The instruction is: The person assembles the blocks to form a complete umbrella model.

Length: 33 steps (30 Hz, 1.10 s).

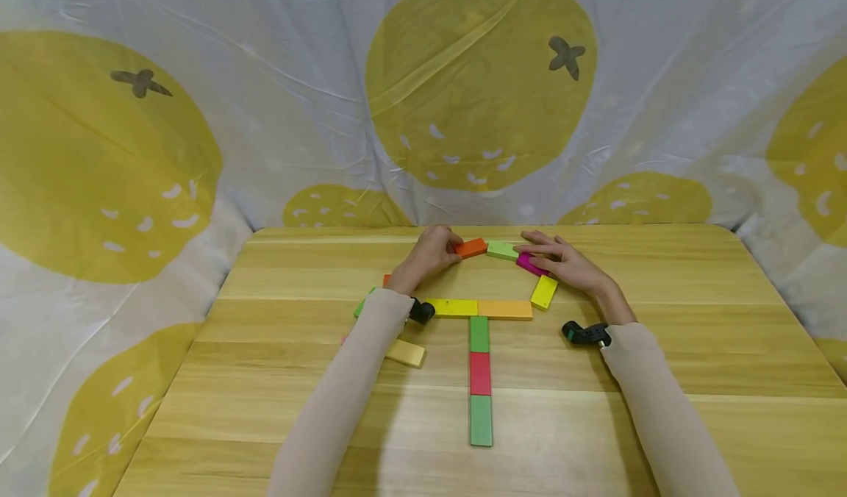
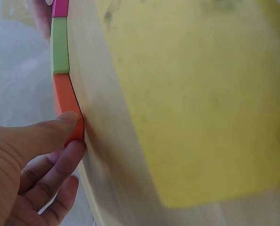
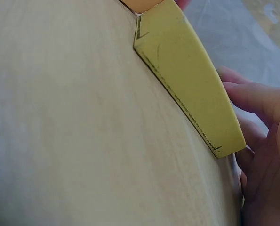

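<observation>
My left hand (image 1: 431, 256) pinches the near end of an orange block (image 1: 471, 248) between thumb and finger; in the left wrist view the thumb lies on its side. A light green block (image 1: 501, 250) follows the orange one, then a magenta block (image 1: 531, 264). Over the magenta block my right hand (image 1: 567, 263) has its fingers fairly straight, the tips touching it and the green block's end. Below that sits a yellow block (image 1: 544, 292), large in the right wrist view beside the right hand (image 3: 267, 127). Together these blocks form a curve.
Under the curve, a yellow block (image 1: 453, 308) and a light orange block (image 1: 505, 310) lie end to end. A green (image 1: 479, 334), a red (image 1: 480, 373) and a pale green block (image 1: 481, 420) run toward me. A cream block (image 1: 406, 353) lies partly behind the left sleeve, near other half-hidden blocks.
</observation>
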Each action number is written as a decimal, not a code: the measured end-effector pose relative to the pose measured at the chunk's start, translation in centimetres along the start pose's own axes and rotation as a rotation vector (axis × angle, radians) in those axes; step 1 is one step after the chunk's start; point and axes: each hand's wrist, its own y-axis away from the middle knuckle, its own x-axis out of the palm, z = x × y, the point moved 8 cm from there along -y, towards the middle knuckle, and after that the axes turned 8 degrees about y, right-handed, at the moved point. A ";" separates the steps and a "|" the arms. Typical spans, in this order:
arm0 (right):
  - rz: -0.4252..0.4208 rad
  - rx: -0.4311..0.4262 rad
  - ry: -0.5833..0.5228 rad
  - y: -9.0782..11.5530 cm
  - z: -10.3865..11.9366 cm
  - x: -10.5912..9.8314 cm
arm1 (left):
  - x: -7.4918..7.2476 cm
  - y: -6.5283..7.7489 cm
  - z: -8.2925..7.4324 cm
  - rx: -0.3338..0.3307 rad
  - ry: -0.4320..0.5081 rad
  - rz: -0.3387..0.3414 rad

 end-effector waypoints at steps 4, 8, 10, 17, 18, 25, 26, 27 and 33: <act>0.001 -0.002 0.002 0.0 0.0 0.0 | 0.0 0.1 0.1 0.007 0.006 0.000; -0.001 -0.010 0.003 0.0 0.2 0.0 | -0.1 0.2 0.0 0.010 0.013 -0.001; -0.003 -0.013 -0.003 0.1 0.3 0.0 | -0.1 0.3 0.0 0.009 0.022 0.000; -0.008 -0.019 -0.006 0.1 0.4 0.0 | -0.2 0.5 0.0 -0.007 0.056 0.006; -0.007 -0.020 -0.005 0.1 0.4 0.0 | -0.3 0.6 0.1 -0.012 0.062 0.005; -0.017 -0.029 0.004 0.2 0.5 -0.1 | -1.6 2.8 0.6 -0.026 0.074 -0.041; -0.018 -0.031 0.004 0.2 0.6 -0.1 | -1.9 3.3 0.7 -0.020 0.069 -0.045; -0.021 -0.027 0.004 0.2 0.6 -0.2 | -2.2 3.9 0.8 -0.014 0.066 -0.047; -0.016 -0.010 0.007 0.3 0.8 -0.1 | -4.0 8.2 2.4 -0.035 0.092 -0.038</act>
